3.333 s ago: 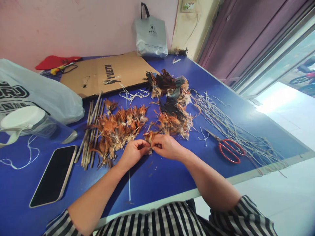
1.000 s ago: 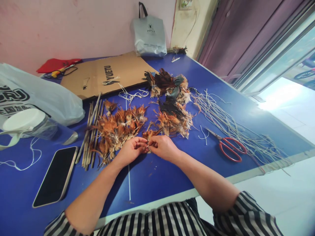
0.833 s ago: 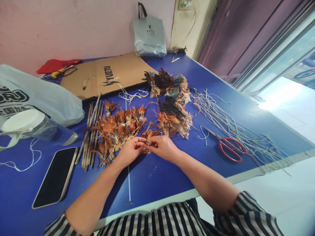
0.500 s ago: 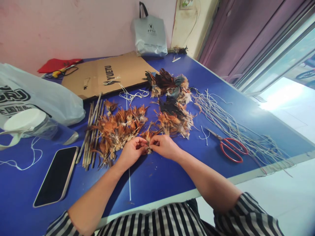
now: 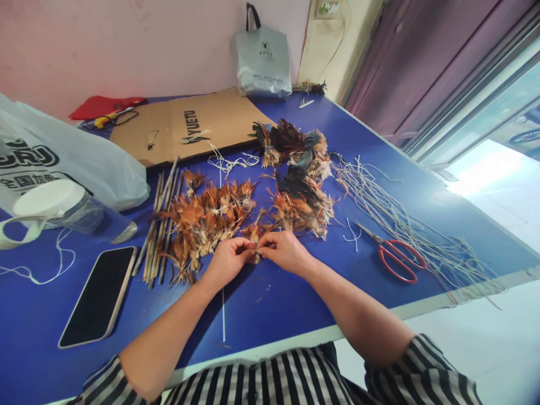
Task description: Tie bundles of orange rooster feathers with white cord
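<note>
Both my hands meet over the blue table, pinching a small bundle of brown feathers [image 5: 255,232] at its pale quill end. My left hand [image 5: 231,260] has thumb and forefinger closed on the bundle from the left. From the right, my right hand [image 5: 283,251] grips the same spot with its fingertips. Whether a string lies between the fingers is too small to make out. Just left of my hands lies a spread of orange-brown feather bunches [image 5: 206,216]. Beyond my right hand sits a pile of brown and black feathers [image 5: 301,199].
Red-handled scissors [image 5: 400,260] lie at the right beside a heap of pale strings [image 5: 392,208]. Thin sticks [image 5: 162,225], a phone [image 5: 99,295] and a clear cup with a white lid [image 5: 50,199] are at the left. Flat cardboard [image 5: 169,126] and a silver bag [image 5: 264,62] stand behind.
The view has shifted slightly, so the surroundings sit a little further right. My hands stay on the feather bundle with almost the same grip.
</note>
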### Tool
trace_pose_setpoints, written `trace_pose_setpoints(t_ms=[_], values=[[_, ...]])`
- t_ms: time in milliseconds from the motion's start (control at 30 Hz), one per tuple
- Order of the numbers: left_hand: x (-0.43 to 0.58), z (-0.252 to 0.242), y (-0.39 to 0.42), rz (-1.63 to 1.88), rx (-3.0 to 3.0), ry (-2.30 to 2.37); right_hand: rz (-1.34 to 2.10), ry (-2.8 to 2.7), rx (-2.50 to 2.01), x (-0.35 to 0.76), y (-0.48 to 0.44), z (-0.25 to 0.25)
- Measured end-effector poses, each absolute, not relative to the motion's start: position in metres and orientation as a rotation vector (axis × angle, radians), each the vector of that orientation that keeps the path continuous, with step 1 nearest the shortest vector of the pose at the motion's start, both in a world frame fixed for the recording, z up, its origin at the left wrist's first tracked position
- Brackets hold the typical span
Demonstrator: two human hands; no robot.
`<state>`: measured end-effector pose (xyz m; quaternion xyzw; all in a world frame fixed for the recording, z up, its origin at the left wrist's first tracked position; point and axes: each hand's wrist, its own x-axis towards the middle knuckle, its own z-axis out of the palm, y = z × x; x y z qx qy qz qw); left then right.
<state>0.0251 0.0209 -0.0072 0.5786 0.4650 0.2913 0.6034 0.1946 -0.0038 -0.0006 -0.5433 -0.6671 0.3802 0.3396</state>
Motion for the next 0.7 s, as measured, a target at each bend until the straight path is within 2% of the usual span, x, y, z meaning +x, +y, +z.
trace_pose_setpoints(t_ms=[267, 700], values=[[0.0235, -0.0087, 0.0212, 0.63, 1.43, 1.112, 0.894, -1.804, -1.47, 0.195, -0.0046, 0.0008], [0.0263, -0.0122, 0.017, 0.764, 1.446, 1.074, 0.987, -1.781, -1.441, 0.1959, -0.0021, 0.0001]])
